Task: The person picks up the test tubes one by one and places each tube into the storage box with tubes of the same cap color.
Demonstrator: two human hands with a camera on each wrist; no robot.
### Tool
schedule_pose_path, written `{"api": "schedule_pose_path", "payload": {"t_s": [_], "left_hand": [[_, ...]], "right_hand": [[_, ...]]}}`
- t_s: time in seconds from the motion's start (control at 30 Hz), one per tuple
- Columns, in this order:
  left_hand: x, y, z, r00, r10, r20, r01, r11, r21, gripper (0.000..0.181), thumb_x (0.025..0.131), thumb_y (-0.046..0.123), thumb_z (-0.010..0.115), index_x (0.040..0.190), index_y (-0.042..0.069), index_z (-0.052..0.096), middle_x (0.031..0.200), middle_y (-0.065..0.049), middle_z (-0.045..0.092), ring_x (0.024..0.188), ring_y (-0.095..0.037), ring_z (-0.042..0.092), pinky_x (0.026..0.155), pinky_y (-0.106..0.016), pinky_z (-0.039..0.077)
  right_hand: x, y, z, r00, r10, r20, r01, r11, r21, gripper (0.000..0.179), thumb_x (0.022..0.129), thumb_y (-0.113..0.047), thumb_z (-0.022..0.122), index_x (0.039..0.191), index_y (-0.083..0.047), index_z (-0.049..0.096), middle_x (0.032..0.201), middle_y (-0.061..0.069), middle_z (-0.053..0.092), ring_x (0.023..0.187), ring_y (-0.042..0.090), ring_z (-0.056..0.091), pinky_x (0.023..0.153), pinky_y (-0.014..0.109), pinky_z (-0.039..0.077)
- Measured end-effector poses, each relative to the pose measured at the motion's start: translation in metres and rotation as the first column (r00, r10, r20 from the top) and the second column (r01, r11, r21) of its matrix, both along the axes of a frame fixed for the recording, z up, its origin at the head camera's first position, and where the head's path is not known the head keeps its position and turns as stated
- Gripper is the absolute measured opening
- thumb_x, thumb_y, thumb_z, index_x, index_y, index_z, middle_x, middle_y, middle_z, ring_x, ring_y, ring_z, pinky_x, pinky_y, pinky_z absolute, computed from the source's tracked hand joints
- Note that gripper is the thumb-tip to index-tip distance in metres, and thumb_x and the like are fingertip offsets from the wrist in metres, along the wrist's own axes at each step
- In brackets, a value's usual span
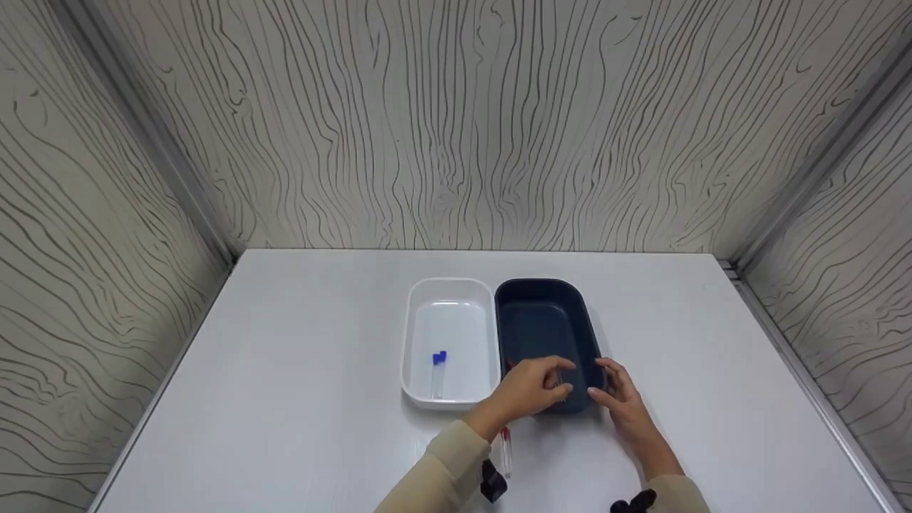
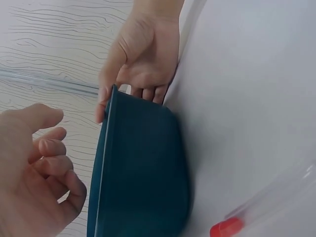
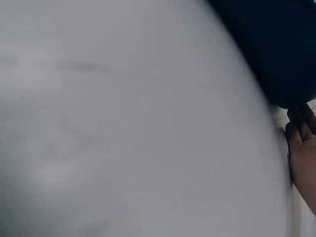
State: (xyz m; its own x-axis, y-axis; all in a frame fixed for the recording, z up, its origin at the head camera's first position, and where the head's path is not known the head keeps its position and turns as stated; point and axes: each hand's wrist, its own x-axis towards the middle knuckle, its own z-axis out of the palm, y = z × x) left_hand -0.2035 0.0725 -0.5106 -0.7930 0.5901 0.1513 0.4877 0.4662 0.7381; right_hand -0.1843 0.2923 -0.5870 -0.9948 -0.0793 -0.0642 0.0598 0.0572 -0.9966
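My left hand [image 1: 531, 388] hovers over the near part of a dark blue tray [image 1: 545, 291], its thumb and forefinger apart. In the left wrist view the fingers of this left hand [image 2: 37, 168] curl loosely around nothing. At the tray's near right corner my right hand [image 1: 623, 402] holds the rim, thumb on top and the other fingers along the outer wall. A red cap [image 1: 510, 365] shows inside the dark tray, partly hidden by my left hand. Below my left wrist, a clear tube with a red cap [image 1: 506, 452] lies on the table.
Directly left of the dark tray stands a white tray [image 1: 406, 342], side by side with it. Two clear tubes with blue caps [image 1: 438, 367] lie inside. The white table [image 1: 299, 342] is bounded by patterned panels [image 1: 456, 128] at the back and sides.
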Motion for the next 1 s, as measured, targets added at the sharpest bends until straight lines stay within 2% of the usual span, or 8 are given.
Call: {"api": "schedule_pose_path", "payload": {"t_s": [0.4,0.47,0.53,0.63,0.67,0.77,0.87,1.0], "left_hand": [[0.013,-0.013,-0.005,1.0,-0.016,-0.005,0.016,0.999,0.031,0.03,0.093,0.02,0.063,0.122,0.012,0.064,0.064,0.007,0.044,0.055,0.006,0.034,0.054,-0.009,0.031],[0.015,-0.014,-0.005,1.0,-0.018,0.013,0.017,0.999,0.043,0.03,0.093,0.021,0.063,0.122,0.014,0.064,0.063,0.008,0.043,0.054,0.006,0.034,0.054,-0.009,0.032],[0.018,-0.015,-0.004,0.999,-0.022,0.032,0.021,0.998,0.052,0.03,0.093,0.022,0.063,0.122,0.015,0.064,0.064,0.009,0.043,0.054,0.006,0.034,0.053,-0.01,0.032],[0.022,-0.017,-0.003,0.998,-0.036,0.045,0.034,0.997,0.062,0.03,0.093,0.023,0.063,0.123,0.015,0.063,0.064,0.009,0.044,0.054,0.006,0.034,0.053,-0.01,0.032],[0.023,-0.017,-0.003,0.998,-0.04,0.043,0.037,0.997,0.066,0.03,0.093,0.023,0.063,0.123,0.015,0.063,0.064,0.009,0.044,0.054,0.007,0.034,0.054,-0.009,0.032],[0.028,-0.02,-0.006,0.998,-0.046,0.04,0.043,0.995,0.087,0.031,0.093,0.022,0.063,0.123,0.014,0.063,0.065,0.007,0.046,0.055,0.007,0.034,0.054,-0.009,0.032],[0.033,-0.024,-0.01,0.997,-0.051,0.053,0.044,0.991,0.123,0.031,0.092,0.019,0.064,0.123,0.011,0.064,0.065,0.005,0.046,0.056,0.008,0.034,0.055,-0.009,0.032],[0.039,-0.03,-0.016,0.995,-0.054,0.086,0.041,0.989,0.145,0.034,0.09,0.017,0.067,0.122,0.009,0.064,0.067,0.001,0.049,0.058,0.008,0.034,0.056,-0.009,0.033]], "right_hand": [[-0.001,0.001,-0.002,1.0,-0.006,0.001,0.006,1.0,0.011,0.064,0.093,-0.005,0.056,0.147,-0.003,0.022,0.161,0.022,0.007,0.15,0.043,-0.003,0.091,0.0,0.033],[0.0,0.001,-0.002,1.0,-0.007,0.023,0.007,1.0,0.008,0.064,0.094,-0.007,0.055,0.149,-0.006,0.021,0.162,0.019,0.006,0.151,0.04,-0.001,0.104,0.009,0.033],[0.001,0.002,-0.001,0.999,-0.005,0.037,0.005,1.0,0.001,0.064,0.095,-0.008,0.054,0.15,-0.009,0.019,0.163,0.018,0.004,0.151,0.039,0.0,0.118,0.027,0.026],[0.002,0.002,-0.001,0.999,-0.005,0.048,0.006,1.0,-0.019,0.064,0.096,-0.008,0.053,0.15,-0.01,0.019,0.163,0.018,0.003,0.152,0.038,0.001,0.122,0.052,0.007],[0.001,0.002,-0.001,0.999,-0.005,0.049,0.006,1.0,-0.024,0.065,0.096,-0.007,0.053,0.15,-0.01,0.019,0.163,0.018,0.004,0.151,0.038,0.002,0.122,0.052,0.008],[0.001,0.001,-0.002,0.999,-0.012,0.052,0.013,1.0,-0.009,0.065,0.095,-0.009,0.054,0.151,-0.011,0.02,0.163,0.016,0.007,0.151,0.037,0.005,0.118,0.025,0.025],[0.001,0.001,-0.002,0.999,-0.016,0.038,0.016,1.0,0.0,0.066,0.095,-0.008,0.055,0.151,-0.01,0.02,0.163,0.017,0.007,0.15,0.031,0.012,0.095,0.002,0.031],[0.001,0.002,-0.002,0.999,-0.026,0.029,0.026,1.0,0.007,0.066,0.095,-0.008,0.055,0.151,-0.009,0.021,0.162,0.018,0.009,0.135,-0.002,0.033,0.092,0.0,0.034]]}}
